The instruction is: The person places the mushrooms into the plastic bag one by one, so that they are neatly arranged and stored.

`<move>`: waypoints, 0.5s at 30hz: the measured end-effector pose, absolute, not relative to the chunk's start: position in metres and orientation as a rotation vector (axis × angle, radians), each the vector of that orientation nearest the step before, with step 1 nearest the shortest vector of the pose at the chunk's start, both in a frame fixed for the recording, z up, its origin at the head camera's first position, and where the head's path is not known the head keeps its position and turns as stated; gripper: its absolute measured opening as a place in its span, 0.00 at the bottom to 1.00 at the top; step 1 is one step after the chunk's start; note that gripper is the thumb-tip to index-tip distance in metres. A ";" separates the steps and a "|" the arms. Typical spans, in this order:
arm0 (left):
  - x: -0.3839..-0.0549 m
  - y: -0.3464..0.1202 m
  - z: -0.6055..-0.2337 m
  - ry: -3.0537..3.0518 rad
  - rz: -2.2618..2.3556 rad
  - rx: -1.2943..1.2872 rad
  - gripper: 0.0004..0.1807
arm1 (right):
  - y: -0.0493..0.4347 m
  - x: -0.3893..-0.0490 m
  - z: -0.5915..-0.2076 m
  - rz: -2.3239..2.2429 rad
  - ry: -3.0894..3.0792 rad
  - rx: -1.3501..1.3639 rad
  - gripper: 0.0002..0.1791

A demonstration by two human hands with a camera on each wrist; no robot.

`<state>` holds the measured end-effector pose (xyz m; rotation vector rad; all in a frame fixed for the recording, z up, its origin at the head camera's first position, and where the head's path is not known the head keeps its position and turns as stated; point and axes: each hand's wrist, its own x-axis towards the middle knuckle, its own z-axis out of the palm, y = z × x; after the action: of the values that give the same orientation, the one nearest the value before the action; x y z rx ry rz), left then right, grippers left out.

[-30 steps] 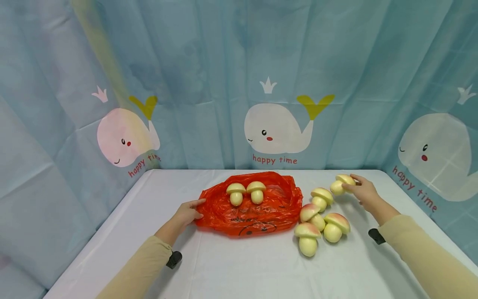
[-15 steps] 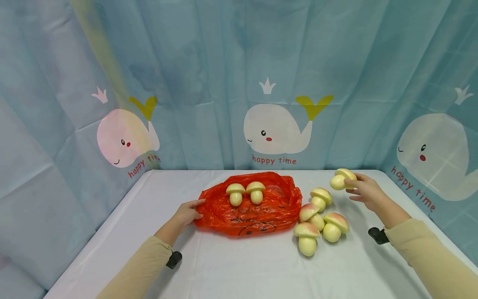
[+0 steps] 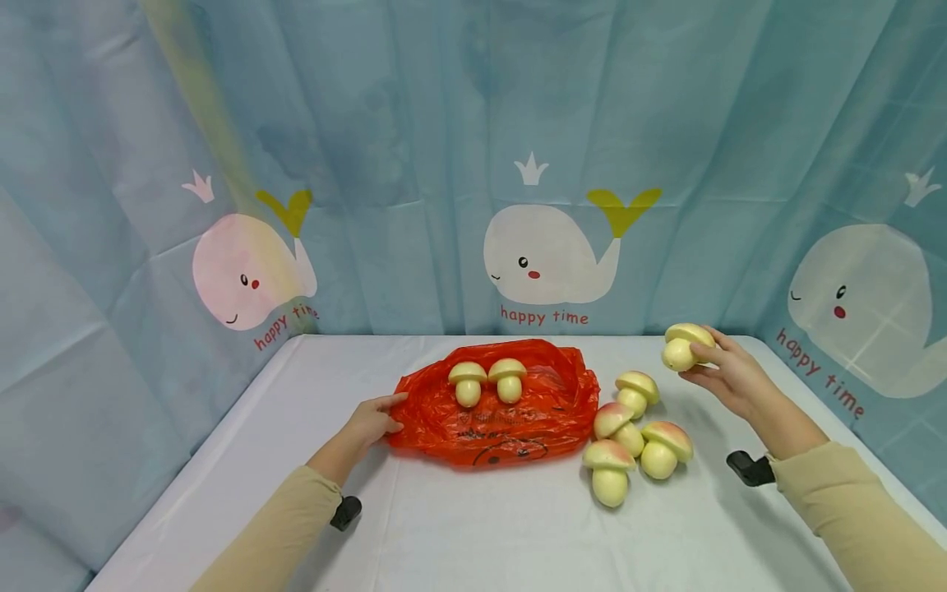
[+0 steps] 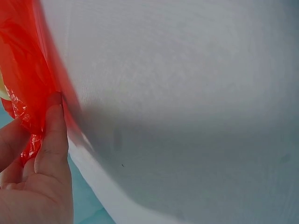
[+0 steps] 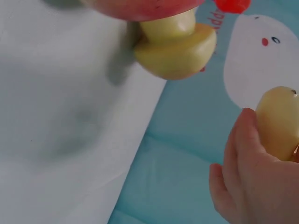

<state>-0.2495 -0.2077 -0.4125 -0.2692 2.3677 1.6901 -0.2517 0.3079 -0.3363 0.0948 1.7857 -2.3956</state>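
Observation:
My left hand (image 3: 367,425) pinches the left edge of a red plastic bag (image 3: 503,440); in the left wrist view the thin film (image 4: 23,60) runs between thumb and fingers. Two pale yellow toy mushrooms lie in the bag side by side, a left one (image 3: 468,395) and a right one (image 3: 509,388). Over the table's back right part, my right hand (image 3: 728,374) grips another pale yellow toy mushroom (image 3: 679,353), cap up. The right wrist view shows only part of that held mushroom (image 5: 275,121), at its right edge.
Right of the bag several toy mushrooms lie close together: a yellow one (image 3: 636,390) at the back and pink-capped ones, such as the front one (image 3: 610,485). The white table (image 3: 488,526) ends at a blue whale-print curtain (image 3: 414,205) behind.
My right hand has raised the yellow mushroom off the table and turned so its palm side shows more. The left hand and the bag stay as they were.

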 end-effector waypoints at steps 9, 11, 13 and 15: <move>-0.251 -0.209 -0.413 2.351 1.707 -0.275 0.32 | 0.300 -0.248 -0.330 -2.424 1.715 0.042 0.24; -0.251 -0.209 -0.413 2.346 1.709 -0.282 0.32 | 0.298 -0.248 -0.328 -2.425 1.697 0.033 0.11; -0.251 -0.209 -0.414 2.344 1.711 -0.288 0.32 | 0.295 -0.247 -0.326 -2.445 1.632 0.009 0.03; -0.251 -0.209 -0.413 2.344 1.710 -0.290 0.32 | 0.293 -0.247 -0.326 -2.465 1.564 -0.026 0.05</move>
<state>-0.2513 -0.2088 -0.4135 -0.2902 2.3440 1.7099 -0.2469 0.2928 -0.3259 -0.0258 1.5637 -2.4651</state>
